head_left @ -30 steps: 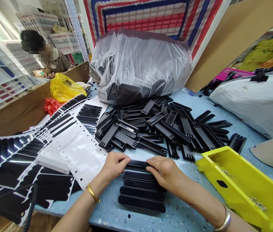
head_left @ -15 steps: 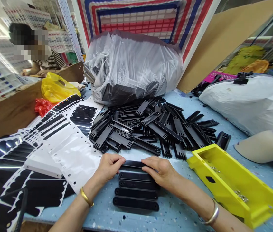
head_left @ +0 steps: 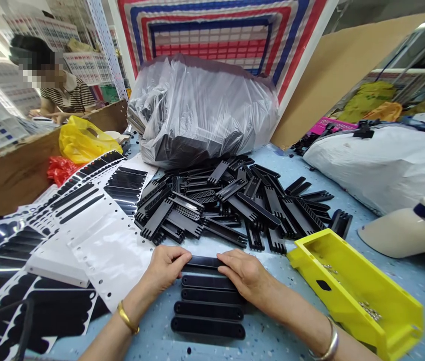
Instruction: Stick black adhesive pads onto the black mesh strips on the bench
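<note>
Bar (head_left: 204,262) pinched endwise by my left hand (head_left: 165,266) and right hand (head_left: 248,277); likely light, stiff (maybe slick), best gripped at ends.

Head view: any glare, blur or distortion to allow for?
Head view: glare streaks the black sheets at left and shines on the clear plastic bag; the frame edges look stretched; the held black strip is fairly clear but dark; the small metal pieces look soft.

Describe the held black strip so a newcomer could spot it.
Find the big plastic-wrapped bundle, then the black heap before it. Nearer lie four strips; the held strip is just beyond them, alone pinched between left grip and right grip.
</note>
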Tool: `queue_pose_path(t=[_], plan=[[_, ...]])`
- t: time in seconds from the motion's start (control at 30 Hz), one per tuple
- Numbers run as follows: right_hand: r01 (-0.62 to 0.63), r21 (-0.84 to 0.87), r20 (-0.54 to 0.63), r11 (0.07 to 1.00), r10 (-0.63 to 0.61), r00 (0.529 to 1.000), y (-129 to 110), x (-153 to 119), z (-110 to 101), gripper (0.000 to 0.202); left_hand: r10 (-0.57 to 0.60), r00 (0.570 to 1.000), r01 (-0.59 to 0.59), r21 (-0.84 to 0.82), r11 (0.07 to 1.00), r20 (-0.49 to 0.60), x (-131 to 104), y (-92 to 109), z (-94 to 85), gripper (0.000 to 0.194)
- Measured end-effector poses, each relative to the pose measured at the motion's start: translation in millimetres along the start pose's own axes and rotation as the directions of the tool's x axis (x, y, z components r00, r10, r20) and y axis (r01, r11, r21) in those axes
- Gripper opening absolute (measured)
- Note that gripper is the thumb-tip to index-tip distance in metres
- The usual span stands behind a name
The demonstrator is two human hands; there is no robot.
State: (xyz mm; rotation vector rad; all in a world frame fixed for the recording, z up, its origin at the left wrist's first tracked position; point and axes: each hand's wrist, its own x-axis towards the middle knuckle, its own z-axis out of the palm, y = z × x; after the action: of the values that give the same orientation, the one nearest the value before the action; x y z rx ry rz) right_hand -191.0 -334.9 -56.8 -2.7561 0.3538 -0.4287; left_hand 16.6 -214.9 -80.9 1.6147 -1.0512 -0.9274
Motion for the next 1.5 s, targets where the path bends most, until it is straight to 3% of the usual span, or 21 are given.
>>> queue_pose_path(t=[0.33,0.47,0.7,1.0,1.13,1.23,1.33,1.5], plan=[[-0.041,0.015,-0.010,0.999,0.041,0.999,-1,0,0,0.024,0.000,1.000,0.000,0.011,1.000,0.018,-1,2,-1.4,0.042],[-0.119,0.073,0.010,0.990,0.118,0.993,0,2,-3,0.024,0.006,1.000,-0.007,0.014,1.000,0.016,0,1,-1.5,0.042],[-0.278,0.292,0.057,0.915,0.274,0.960,6,8,-6,0.021,0.006,1.000,-0.006,0.028,1.000,0.016,0,1,-1.2,0.042],[-0.459,0.354,0.075,0.815,0.464,0.882,0,11,-10,0.017,0.008,1.000,-0.008,0.036,0.999,0.010,-1,1,-0.9,0.043],[-0.465,0.351,-0.008,0.813,0.500,0.866,0,-1,-22,0.028,0.008,1.000,-0.009,0.024,1.000,0.014,0,-1,-0.7,0.039],[-0.468,0.306,-0.105,0.829,0.518,0.849,6,-16,-30,0.023,0.036,0.999,-0.038,0.077,0.996,0.027,0,-2,-2.1,0.038],[-0.485,0.259,-0.111,0.835,0.524,0.844,10,-29,-31,0.023,0.103,0.994,-0.108,0.196,0.975,0.036,1,-2,-5.9,0.038],[-0.443,0.156,-0.115,0.883,0.462,0.880,5,-27,-28,0.019,0.286,0.958,-0.253,0.470,0.845,0.003,-3,-1,-11.3,0.032]])
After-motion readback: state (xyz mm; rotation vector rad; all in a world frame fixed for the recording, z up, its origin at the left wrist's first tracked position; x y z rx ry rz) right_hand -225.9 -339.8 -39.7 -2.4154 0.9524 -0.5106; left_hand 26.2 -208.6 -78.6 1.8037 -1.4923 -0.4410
